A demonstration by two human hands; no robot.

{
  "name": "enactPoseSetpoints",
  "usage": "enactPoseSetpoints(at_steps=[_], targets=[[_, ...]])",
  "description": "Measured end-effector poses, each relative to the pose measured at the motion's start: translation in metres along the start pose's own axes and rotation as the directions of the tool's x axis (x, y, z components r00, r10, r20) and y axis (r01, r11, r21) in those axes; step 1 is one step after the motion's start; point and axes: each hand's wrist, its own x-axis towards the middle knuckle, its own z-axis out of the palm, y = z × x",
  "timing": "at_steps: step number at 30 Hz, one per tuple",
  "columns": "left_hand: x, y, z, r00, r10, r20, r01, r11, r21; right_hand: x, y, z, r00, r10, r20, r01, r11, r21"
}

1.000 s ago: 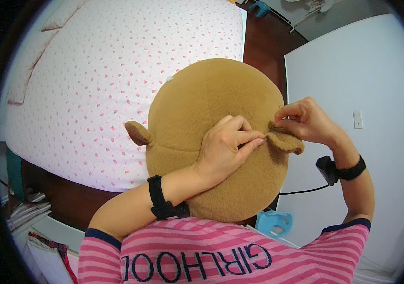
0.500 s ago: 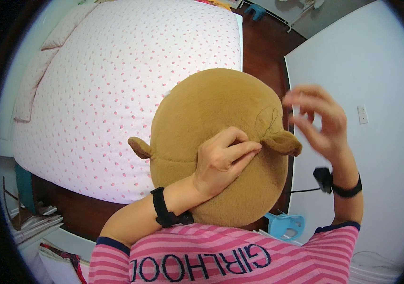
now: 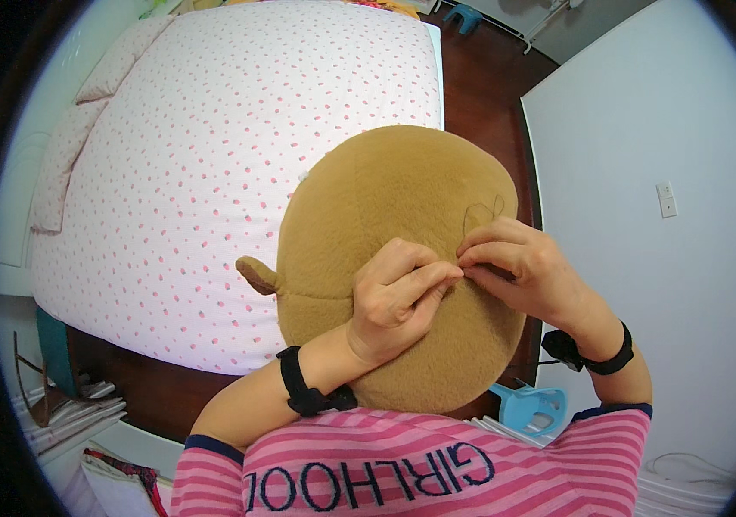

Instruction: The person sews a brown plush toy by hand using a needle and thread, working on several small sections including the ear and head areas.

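Observation:
A round brown plush toy (image 3: 411, 181) rests against my front, with a small ear (image 3: 257, 276) sticking out at its left. My left hand (image 3: 398, 297) lies on it, thumb and fingertips pinched on the fabric by the base of the other ear. My right hand (image 3: 518, 267) meets it there, fingertips pressed together in a pinch and covering that right ear. Whatever sits between the right fingertips is too small or hidden to make out. A loop of thin dark thread (image 3: 481, 209) lies on the plush just above the right fingers.
Beyond the toy and to the left stands a bed (image 3: 239, 112) with a pink-dotted sheet. A white wall (image 3: 617, 172) rises on the right. A light blue plastic stool (image 3: 531, 407) is low on the right, and another blue stool (image 3: 464, 17) stands far back.
My right hand has come down from the air at the right, onto the toy beside my left fingertips, and closed into a pinch. The left hand has barely shifted.

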Motion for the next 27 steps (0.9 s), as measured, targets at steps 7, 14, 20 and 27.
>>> enactPoseSetpoints(at_steps=[7,14,20,27], targets=[[0.005,0.007,-0.017,0.99,-0.018,-0.143,0.004,0.995,-0.098,-0.002,0.006,-0.001,0.998,-0.064,0.023,0.067,0.988,-0.14],[-0.005,0.025,-0.044,0.942,-0.246,0.227,0.334,0.67,-0.663,0.0,0.002,0.0,0.995,-0.101,0.004,0.097,0.952,-0.292],[0.007,0.023,-0.104,0.985,-0.163,0.05,0.169,0.897,-0.408,0.003,0.001,0.0,0.997,-0.077,0.028,0.082,0.959,-0.271],[0.001,0.023,-0.21,0.953,-0.168,-0.251,0.152,0.985,-0.081,0.004,0.004,-0.002,0.996,-0.07,0.051,0.081,0.959,-0.273]])
